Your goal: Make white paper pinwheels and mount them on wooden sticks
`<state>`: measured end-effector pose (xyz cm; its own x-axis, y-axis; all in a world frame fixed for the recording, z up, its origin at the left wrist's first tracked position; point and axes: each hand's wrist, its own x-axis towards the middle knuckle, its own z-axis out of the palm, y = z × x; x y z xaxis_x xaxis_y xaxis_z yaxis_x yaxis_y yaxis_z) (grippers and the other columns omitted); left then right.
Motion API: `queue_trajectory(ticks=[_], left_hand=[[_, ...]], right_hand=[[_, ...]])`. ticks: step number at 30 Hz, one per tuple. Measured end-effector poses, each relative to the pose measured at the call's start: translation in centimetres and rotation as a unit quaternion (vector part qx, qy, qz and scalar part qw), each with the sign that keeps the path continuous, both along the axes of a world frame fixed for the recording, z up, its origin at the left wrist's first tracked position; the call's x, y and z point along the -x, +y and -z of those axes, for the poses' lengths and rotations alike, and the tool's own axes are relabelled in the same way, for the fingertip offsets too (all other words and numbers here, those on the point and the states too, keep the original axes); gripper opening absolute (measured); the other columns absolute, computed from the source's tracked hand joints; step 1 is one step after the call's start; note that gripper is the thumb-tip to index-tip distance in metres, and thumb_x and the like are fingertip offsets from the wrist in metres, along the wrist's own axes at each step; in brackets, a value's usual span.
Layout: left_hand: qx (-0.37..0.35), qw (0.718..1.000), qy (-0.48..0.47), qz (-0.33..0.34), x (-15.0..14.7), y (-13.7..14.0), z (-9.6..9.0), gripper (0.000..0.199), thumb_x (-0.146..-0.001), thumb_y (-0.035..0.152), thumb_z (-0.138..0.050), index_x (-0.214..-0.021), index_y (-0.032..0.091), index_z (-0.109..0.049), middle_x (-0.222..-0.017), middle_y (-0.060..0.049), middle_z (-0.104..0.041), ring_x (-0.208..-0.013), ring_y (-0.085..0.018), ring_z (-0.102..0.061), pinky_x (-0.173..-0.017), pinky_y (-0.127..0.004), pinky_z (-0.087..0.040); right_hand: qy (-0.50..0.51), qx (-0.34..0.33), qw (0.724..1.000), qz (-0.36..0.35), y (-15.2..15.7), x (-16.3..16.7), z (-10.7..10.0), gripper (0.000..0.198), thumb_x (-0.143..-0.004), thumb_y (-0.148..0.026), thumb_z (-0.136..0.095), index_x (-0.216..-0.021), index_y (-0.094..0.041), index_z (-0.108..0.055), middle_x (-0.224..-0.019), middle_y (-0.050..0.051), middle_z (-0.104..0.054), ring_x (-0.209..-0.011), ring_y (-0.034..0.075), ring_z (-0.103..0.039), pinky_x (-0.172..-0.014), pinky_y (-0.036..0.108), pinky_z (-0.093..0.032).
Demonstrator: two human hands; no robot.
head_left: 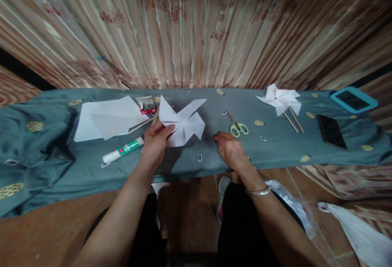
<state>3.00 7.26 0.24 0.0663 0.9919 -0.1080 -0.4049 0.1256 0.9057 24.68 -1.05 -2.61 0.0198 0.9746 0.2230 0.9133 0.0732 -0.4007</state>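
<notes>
Pleated beige curtain fabric with reddish flower motifs (199, 34) fills the far side, above a long surface covered in grey-green cloth with yellow patches (245, 152). At the left of the surface lie overlapping sheets of plain white paper (101, 122). Near the middle, just above the cloth, is a white paper piece cut and creased into pinwheel blades (186, 126). Far to the right lie folded white paper pinwheels, possibly two overlapping (277, 99), with two slim wooden sticks (290, 120) running toward the near right. Beyond them are a blue-rimmed tablet with a dark screen (354, 99) and, nearer, a flat black phone (331, 131).

The left hand (154, 140) pinches the paper piece at its near left edge, thumb on top. Its blades spread to the right of those fingers, toward the right hand (231, 150); the piece is roughly round, without a clear long axis. The left hand is the nearer one, touching it, while the right is apart from it, fingers curled low over the cloth; whether they hold anything small is hidden.

Just beyond the right hand lie pale-green-handled metal scissors (237, 128), blades pointing far left. Near the left hand are a white-and-green glue stick (122, 150) and a small red box of metal pieces (147, 105).
</notes>
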Motion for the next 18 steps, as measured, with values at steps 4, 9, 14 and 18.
queue_trajectory(ticks=[4, 9, 14, 18], left_hand=[[0.007, 1.0, -0.005, 0.006, -0.2, -0.1, -0.1, 0.028, -0.055, 0.024, -0.081, -0.082, 0.018, -0.075, -0.083, -0.002, -0.076, -0.077, -0.018, -0.067, -0.08, -0.03, -0.051], [0.017, 1.0, -0.012, 0.014, -0.4, -0.2, -0.2, 0.031, -0.055, 0.024, -0.082, -0.084, 0.016, -0.075, -0.078, -0.002, -0.075, -0.072, -0.017, -0.067, -0.077, -0.029, -0.052], [0.009, 0.999, -0.027, 0.027, -0.6, -0.3, -0.2, 0.03, -0.057, 0.023, -0.081, -0.085, 0.016, -0.075, -0.078, -0.002, -0.075, -0.073, -0.018, -0.068, -0.074, -0.028, -0.052], [0.006, 0.999, -0.03, 0.042, -0.9, -0.5, -0.2, 0.029, -0.058, 0.023, -0.08, -0.086, 0.017, -0.075, -0.08, -0.002, -0.076, -0.076, -0.019, -0.069, -0.077, -0.03, -0.053]], right_hand=[[0.003, -0.001, 1.0, -0.013, 0.2, -0.7, 0.2, 0.025, -0.089, -0.012, -0.048, -0.1, -0.017, -0.07, -0.103, 0.013, -0.071, -0.1, 0.025, -0.066, -0.092, 0.036, -0.05], [0.023, 0.004, 1.0, -0.019, 0.3, -0.8, 0.0, 0.017, -0.087, -0.013, -0.053, -0.091, -0.019, -0.068, -0.093, 0.009, -0.073, -0.09, 0.023, -0.068, -0.085, 0.033, -0.051], [0.1, -0.014, 0.995, 0.015, -0.2, -0.7, -1.4, 0.012, -0.086, -0.019, -0.056, -0.087, -0.021, -0.067, -0.083, 0.004, -0.072, -0.075, 0.018, -0.066, -0.075, 0.03, -0.051], [0.305, -0.075, 0.949, 0.04, 0.2, 0.0, -3.0, 0.009, -0.083, -0.029, -0.061, -0.085, -0.023, -0.068, -0.087, 0.002, -0.072, -0.082, 0.018, -0.066, -0.081, 0.033, -0.052]])
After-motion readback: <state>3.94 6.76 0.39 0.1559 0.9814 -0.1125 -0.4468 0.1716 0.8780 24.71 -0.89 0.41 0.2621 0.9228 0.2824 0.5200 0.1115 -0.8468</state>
